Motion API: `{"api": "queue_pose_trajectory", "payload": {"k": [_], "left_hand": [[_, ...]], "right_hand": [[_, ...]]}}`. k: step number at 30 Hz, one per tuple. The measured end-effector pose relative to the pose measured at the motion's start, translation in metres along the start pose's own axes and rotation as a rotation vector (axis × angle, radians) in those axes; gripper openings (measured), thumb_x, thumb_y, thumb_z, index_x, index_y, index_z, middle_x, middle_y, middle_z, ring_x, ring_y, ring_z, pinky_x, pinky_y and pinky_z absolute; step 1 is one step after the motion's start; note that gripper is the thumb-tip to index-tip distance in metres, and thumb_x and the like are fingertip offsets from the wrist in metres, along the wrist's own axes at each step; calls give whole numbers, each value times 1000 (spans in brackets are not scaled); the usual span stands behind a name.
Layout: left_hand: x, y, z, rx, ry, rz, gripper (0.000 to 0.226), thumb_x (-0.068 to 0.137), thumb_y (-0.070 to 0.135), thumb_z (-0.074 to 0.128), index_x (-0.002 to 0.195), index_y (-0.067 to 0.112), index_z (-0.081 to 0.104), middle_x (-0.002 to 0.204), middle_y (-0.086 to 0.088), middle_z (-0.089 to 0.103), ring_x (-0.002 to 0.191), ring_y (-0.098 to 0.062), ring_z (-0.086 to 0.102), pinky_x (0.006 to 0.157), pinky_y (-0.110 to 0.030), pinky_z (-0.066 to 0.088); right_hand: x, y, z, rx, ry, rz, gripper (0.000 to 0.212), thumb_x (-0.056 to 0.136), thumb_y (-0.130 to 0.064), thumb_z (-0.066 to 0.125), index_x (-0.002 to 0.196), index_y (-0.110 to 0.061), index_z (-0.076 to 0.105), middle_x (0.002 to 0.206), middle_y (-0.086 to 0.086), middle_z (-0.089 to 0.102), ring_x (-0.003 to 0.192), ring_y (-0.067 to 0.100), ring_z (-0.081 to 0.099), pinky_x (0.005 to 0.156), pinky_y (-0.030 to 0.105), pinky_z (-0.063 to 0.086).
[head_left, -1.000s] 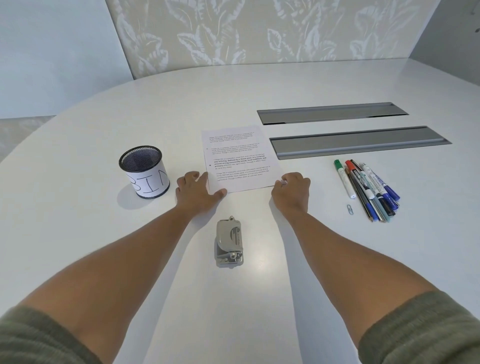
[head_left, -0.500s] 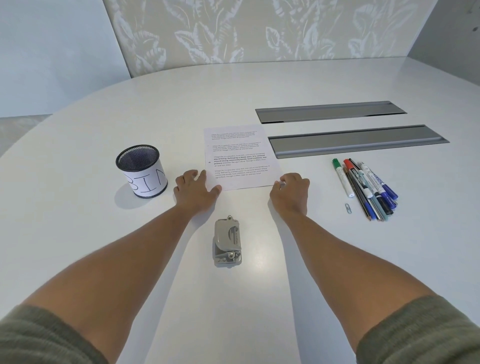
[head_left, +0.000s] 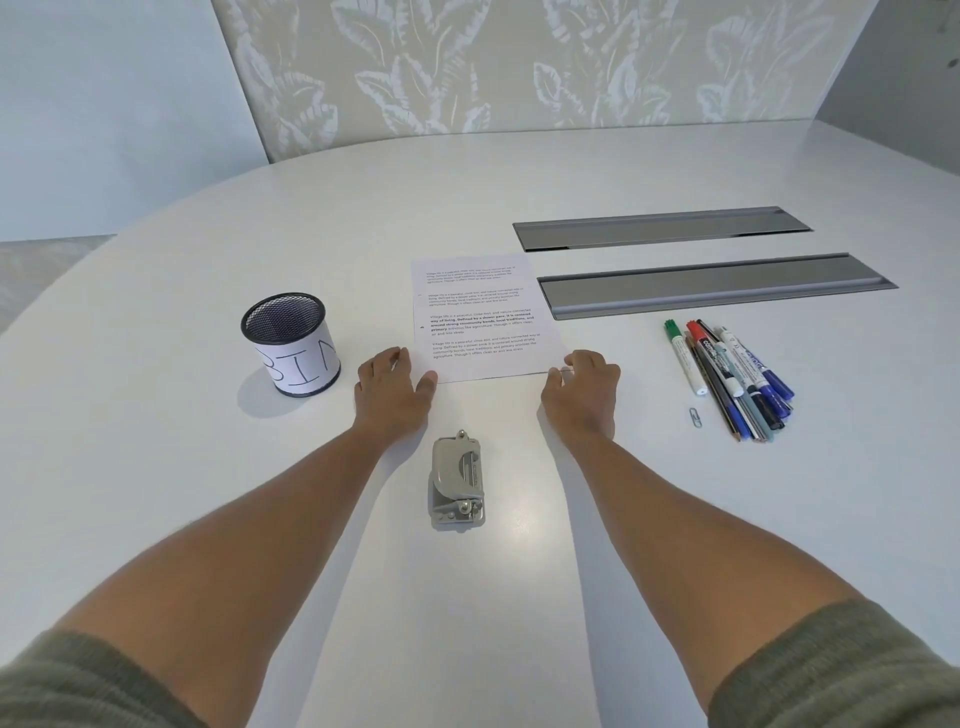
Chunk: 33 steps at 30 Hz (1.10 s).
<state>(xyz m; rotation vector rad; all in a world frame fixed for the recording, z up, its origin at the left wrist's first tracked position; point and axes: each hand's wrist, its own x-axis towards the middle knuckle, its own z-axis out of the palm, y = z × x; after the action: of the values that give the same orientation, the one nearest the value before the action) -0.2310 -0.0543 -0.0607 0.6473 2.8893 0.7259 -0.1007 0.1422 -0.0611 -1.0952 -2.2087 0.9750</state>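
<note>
A printed sheet of paper (head_left: 480, 317) lies flat on the white table (head_left: 208, 493). My left hand (head_left: 390, 392) rests on the table at the sheet's near left corner, fingers relaxed, its thumb tip touching that corner. My right hand (head_left: 584, 389) is at the near right corner with its fingers curled, and its fingertips pinch the paper's edge. A grey metal hole punch (head_left: 457, 480) sits between my forearms, closer to me than the sheet.
A black mesh cup (head_left: 291, 343) wrapped in paper marked "BIN" stands left of my left hand. A bunch of markers and pens (head_left: 732, 376) and a paper clip (head_left: 695, 417) lie to the right. Two grey metal cable slots (head_left: 711, 291) are set into the table beyond them.
Almost nothing has moved. My left thumb has slid slightly back toward the sheet's corner, and both hands stay at the near corners.
</note>
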Motion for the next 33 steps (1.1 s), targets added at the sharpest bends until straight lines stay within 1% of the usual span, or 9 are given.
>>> {"api": "queue_pose_trajectory", "payload": {"k": [4, 12, 17, 22, 25, 27, 29, 31, 33], "left_hand": [[-14, 0, -3, -39, 3, 37, 57, 102, 40, 39, 146, 4, 36, 158, -10, 30, 146, -31, 18, 117, -44, 23], [-48, -6, -4, -157, 2, 82, 59, 104, 32, 38, 154, 4, 26, 163, -12, 21, 152, -25, 8, 123, -37, 10], [-71, -12, -4, -74, -30, 122, 55, 104, 30, 36, 154, 8, 28, 164, -9, 19, 153, -25, 8, 124, -39, 8], [-90, -13, -11, -34, -90, 106, 50, 105, 28, 30, 152, 11, 32, 164, -8, 19, 153, -25, 7, 124, -41, 6], [-103, -11, -17, -97, -69, 79, 41, 105, 28, 32, 140, 17, 49, 154, -8, 40, 147, -27, 28, 117, -40, 22], [-112, -9, -22, -185, -17, 46, 30, 103, 31, 35, 114, 22, 61, 124, -6, 62, 122, -29, 53, 97, -39, 40], [-120, -7, -25, -246, 28, 16, 27, 101, 35, 38, 95, 25, 63, 102, 0, 68, 102, -27, 61, 80, -34, 43], [-126, -5, -28, -252, 66, 5, 29, 100, 37, 41, 91, 25, 66, 97, 1, 70, 100, -26, 63, 77, -31, 42], [-129, -2, -30, -257, 105, -13, 32, 99, 39, 45, 101, 21, 72, 106, 1, 72, 105, -23, 64, 82, -31, 44]], "right_hand": [[-14, 2, -3, 16, 8, -46, 30, 92, -20, 52, 122, -15, 55, 130, -4, 49, 118, 11, 44, 83, 27, 38], [-43, 8, -10, -61, -60, -144, 32, 94, -25, 51, 123, -14, 55, 133, -7, 49, 127, 9, 38, 88, 21, 32], [-66, 11, -20, -155, -96, -192, 38, 95, -34, 49, 129, -19, 55, 141, -7, 45, 135, 9, 38, 98, 29, 38], [-88, 11, -31, -272, -159, -273, 45, 99, -38, 43, 138, -18, 50, 151, -6, 40, 144, 10, 25, 111, 34, 32], [-101, 11, -35, -345, -174, -336, 45, 100, -37, 40, 138, -16, 51, 154, -4, 39, 147, 15, 23, 115, 33, 27], [-108, 11, -38, -370, -168, -372, 44, 101, -36, 39, 136, -14, 52, 153, -2, 41, 147, 17, 23, 116, 33, 24], [-114, 11, -39, -381, -164, -390, 44, 101, -36, 38, 135, -13, 53, 153, -2, 40, 148, 18, 22, 116, 33, 23], [-119, 11, -40, -391, -173, -401, 45, 102, -37, 36, 135, -13, 52, 155, -3, 37, 149, 17, 20, 117, 33, 21], [-122, 11, -40, -397, -185, -402, 46, 102, -38, 33, 137, -14, 50, 157, -3, 33, 150, 16, 17, 118, 32, 20]]}}
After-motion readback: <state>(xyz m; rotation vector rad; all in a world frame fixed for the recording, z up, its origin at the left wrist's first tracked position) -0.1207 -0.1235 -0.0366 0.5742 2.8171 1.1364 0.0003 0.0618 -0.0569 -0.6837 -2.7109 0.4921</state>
